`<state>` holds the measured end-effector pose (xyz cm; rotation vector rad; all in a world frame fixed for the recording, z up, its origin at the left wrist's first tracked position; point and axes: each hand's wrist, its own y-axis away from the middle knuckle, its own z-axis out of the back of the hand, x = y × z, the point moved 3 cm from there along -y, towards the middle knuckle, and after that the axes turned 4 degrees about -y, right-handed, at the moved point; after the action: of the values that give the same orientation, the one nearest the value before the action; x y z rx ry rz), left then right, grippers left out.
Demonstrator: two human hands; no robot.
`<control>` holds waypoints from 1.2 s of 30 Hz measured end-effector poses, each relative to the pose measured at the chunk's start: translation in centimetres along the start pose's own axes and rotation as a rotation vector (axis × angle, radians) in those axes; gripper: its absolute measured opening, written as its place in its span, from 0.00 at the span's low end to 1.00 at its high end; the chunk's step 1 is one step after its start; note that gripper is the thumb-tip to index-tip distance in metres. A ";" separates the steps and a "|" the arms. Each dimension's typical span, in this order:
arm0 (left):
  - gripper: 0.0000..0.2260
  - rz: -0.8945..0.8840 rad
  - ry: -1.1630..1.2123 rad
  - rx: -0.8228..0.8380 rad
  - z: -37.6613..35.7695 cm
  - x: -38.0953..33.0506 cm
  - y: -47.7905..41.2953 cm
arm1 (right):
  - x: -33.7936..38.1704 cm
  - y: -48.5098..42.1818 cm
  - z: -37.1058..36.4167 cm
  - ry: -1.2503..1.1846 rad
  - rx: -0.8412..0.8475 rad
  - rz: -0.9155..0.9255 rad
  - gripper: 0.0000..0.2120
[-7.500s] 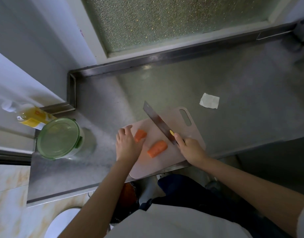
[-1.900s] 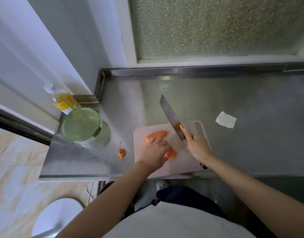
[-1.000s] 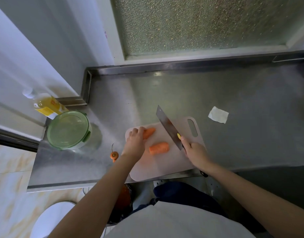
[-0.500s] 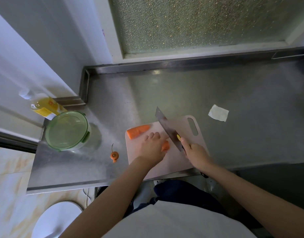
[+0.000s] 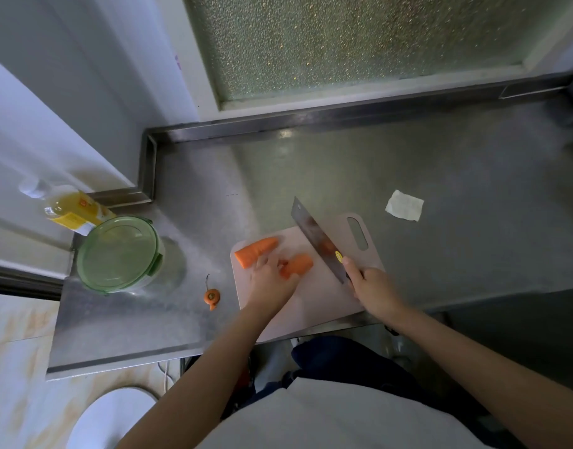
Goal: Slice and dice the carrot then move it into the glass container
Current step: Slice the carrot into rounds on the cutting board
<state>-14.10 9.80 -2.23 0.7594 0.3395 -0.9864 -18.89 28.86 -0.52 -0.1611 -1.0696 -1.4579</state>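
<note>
Two orange carrot pieces lie on the pale pink cutting board. The tapered piece sits alone at the board's far left corner. My left hand holds the shorter carrot piece near the board's middle. My right hand grips the handle of a cleaver, whose blade is raised just right of that piece, pointing away and to the left. The glass container, covered by its green lid, stands on the steel counter to the left.
A cut-off carrot top lies on the counter between container and board. A yellow bottle lies behind the container. A folded white paper sits to the right. The counter's front edge runs just below the board.
My left hand left the tapered piece at the board's far left corner and took hold of the shorter piece. The cleaver stayed raised on the right.
</note>
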 end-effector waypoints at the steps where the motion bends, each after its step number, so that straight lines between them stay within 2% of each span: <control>1: 0.19 -0.018 -0.074 0.006 -0.1 0.1 -0.1 | 0.2 0.2 0.1 0.032 -0.002 0.001 0.27; 7: 0.18 -0.109 -0.129 -0.014 -0.3 -1.7 -0.1 | 1.3 0.8 0.6 0.111 0.003 0.017 0.28; 24: 0.12 -0.080 -0.057 -0.052 -0.1 -2.1 -0.3 | 1.4 0.9 0.2 0.158 0.048 0.010 0.28; 31: 0.11 -0.046 -0.045 -0.038 -0.1 -2.3 -0.2 | 2.0 0.4 -0.3 0.236 0.049 -0.016 0.33; 36: 0.10 -0.045 -0.058 -0.021 0.1 -2.5 -0.2 | 3.0 0.0 -1.0 0.221 0.057 -0.040 0.33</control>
<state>-15.56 11.22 -0.75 0.7052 0.3175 -1.0437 -19.07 26.06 0.92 0.0615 -0.9367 -1.4424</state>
